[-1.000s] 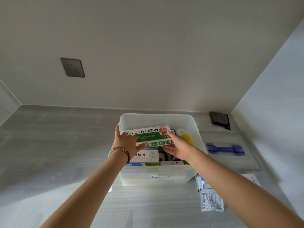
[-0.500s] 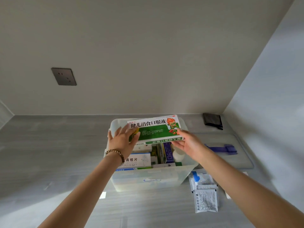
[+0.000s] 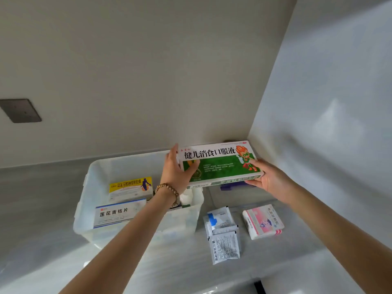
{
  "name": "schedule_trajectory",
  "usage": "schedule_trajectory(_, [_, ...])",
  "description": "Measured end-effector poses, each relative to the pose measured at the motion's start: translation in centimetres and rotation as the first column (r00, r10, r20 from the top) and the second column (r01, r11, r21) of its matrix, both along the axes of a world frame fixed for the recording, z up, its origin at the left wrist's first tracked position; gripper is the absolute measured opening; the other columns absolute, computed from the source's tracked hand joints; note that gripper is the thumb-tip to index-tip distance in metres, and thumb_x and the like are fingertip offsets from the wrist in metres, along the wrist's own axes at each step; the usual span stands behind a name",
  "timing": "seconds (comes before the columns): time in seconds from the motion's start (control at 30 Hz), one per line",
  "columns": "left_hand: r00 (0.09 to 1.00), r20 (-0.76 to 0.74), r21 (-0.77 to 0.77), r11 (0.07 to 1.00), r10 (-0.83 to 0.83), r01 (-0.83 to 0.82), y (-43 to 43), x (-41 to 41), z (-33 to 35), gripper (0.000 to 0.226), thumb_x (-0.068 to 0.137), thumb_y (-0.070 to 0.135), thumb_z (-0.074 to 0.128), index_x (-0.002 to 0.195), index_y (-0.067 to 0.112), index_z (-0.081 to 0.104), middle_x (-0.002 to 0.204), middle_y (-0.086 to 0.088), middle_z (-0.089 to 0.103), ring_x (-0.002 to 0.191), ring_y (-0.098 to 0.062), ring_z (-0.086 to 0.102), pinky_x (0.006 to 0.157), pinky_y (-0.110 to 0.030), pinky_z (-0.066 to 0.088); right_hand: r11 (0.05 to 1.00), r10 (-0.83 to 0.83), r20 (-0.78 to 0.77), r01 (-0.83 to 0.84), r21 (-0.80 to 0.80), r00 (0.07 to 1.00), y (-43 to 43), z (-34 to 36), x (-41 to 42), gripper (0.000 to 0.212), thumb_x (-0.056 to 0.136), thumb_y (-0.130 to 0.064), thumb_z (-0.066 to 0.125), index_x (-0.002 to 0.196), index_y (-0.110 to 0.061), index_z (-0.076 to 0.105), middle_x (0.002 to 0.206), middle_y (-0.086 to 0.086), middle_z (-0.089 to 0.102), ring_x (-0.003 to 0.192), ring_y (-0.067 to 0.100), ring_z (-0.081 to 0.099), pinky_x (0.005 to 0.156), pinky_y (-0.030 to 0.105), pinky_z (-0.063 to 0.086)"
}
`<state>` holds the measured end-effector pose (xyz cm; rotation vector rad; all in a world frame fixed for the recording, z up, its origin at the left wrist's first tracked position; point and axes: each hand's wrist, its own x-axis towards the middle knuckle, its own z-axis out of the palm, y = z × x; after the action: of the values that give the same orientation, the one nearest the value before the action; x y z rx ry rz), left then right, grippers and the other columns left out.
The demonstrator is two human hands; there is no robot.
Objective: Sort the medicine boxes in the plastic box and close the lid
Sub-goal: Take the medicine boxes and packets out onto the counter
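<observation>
While the left hand (image 3: 175,171) and right hand (image 3: 269,179) grasp the green medicine box (image 3: 220,166), it hangs above the right edge of the plastic box (image 3: 118,166). Sachets (image 3: 224,235) and a pink box (image 3: 263,222) lie alongside; the left forearm (image 3: 135,225) masks some contents.

Soft, even daylight, moderately bright; shadows faint. Pale sheen patches on glossy wall (image 3: 331,124) at 3 o'clock; countertop (image 3: 31,270) glares bright toward 7 o'clock. Straight lines bow near edges. Large print on green medicine box (image 3: 220,166) sharp; small print on sachets (image 3: 224,248) blurred.
</observation>
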<state>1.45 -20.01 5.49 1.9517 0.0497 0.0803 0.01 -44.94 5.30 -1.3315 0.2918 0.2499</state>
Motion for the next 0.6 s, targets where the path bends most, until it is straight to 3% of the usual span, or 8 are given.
schedule_trajectory(0.07, [0.999,0.018,0.023,0.998,-0.051,0.051,-3.1,-0.6,-0.8,0.071,0.080,0.028,0.066,0.139,0.020,0.027,0.132,-0.005,0.043,0.092,-0.011,0.052,0.060,-0.016,0.051,0.986,-0.030,-0.011,0.028,-0.164,0.999,-3.1,-0.7,-0.9,0.030,0.090,-0.030,0.056,0.113,-0.010,0.055,0.106,0.013,0.070,0.093,0.022,0.069,0.072,0.030,0.058])
schedule_trajectory(0.13, [0.995,0.006,0.024,0.995,-0.096,0.096,-6.2,-1.2,-2.0,0.072,0.079,0.027,0.066,0.139,0.021,0.027,0.129,-0.004,0.044,0.094,-0.010,0.050,0.057,-0.013,0.049,0.965,-0.041,-0.020,0.035,-0.258,0.999,-6.1,-1.9,-1.9,0.039,0.088,-0.034,0.057,0.118,-0.009,0.053,0.111,0.014,0.068,0.099,0.024,0.066,0.083,0.035,0.055])
schedule_trajectory(0.2, [0.988,-0.034,0.003,0.989,-0.149,0.149,-9.1,-2.0,-3.4,0.073,0.079,0.025,0.066,0.140,0.023,0.025,0.127,-0.003,0.042,0.098,-0.009,0.049,0.071,-0.018,0.053,0.948,-0.082,-0.041,0.065,-0.311,0.996,-8.7,-3.3,-2.9,0.044,0.087,-0.035,0.059,0.122,-0.009,0.051,0.110,0.013,0.067,0.100,0.025,0.065,0.088,0.040,0.053])
schedule_trajectory(0.27, [0.976,-0.099,-0.028,0.981,-0.191,0.190,-11.4,-3.0,-5.3,0.072,0.079,0.021,0.067,0.139,0.025,0.026,0.127,-0.004,0.038,0.098,-0.010,0.048,0.081,-0.027,0.054,0.929,-0.126,-0.064,0.095,-0.356,0.990,-10.7,-4.8,-3.9,0.041,0.086,-0.033,0.061,0.120,-0.011,0.052,0.103,0.009,0.068,0.093,0.021,0.066,0.079,0.037,0.055])
schedule_trajectory(0.37, [0.955,-0.224,-0.067,0.980,-0.197,0.187,-13.7,-4.2,-8.4,0.072,0.078,0.018,0.068,0.138,0.024,0.028,0.129,-0.005,0.036,0.101,-0.011,0.047,0.076,-0.028,0.056,0.918,-0.147,-0.108,0.095,-0.385,0.983,-12.8,-7.5,-4.9,0.040,0.084,-0.031,0.065,0.118,-0.014,0.053,0.099,0.006,0.069,0.090,0.019,0.067,0.068,0.030,0.054])
schedule_trajectory(0.5, [0.939,-0.291,-0.062,0.983,-0.182,0.171,-15.5,-5.2,-11.9,0.068,0.079,0.016,0.067,0.136,0.023,0.031,0.130,-0.007,0.036,0.099,-0.011,0.043,0.051,-0.010,0.048,0.917,-0.145,-0.175,0.066,-0.393,0.974,-14.3,-11.4,-5.6,0.041,0.083,-0.026,0.067,0.118,-0.010,0.052,0.108,0.012,0.068,0.096,0.028,0.066,0.082,0.042,0.055])
schedule_trajectory(0.6, [0.929,-0.330,-0.059,0.986,-0.166,0.155,-16.5,-5.4,-13.8,0.067,0.079,0.013,0.067,0.136,0.022,0.032,0.132,-0.008,0.037,0.102,-0.015,0.046,0.060,-0.017,0.053,0.925,-0.157,-0.215,0.067,-0.373,0.964,-14.9,-13.7,-5.8,0.038,0.084,-0.021,0.067,0.117,-0.009,0.052,0.112,0.017,0.065,0.094,0.030,0.065,0.076,0.038,0.054])
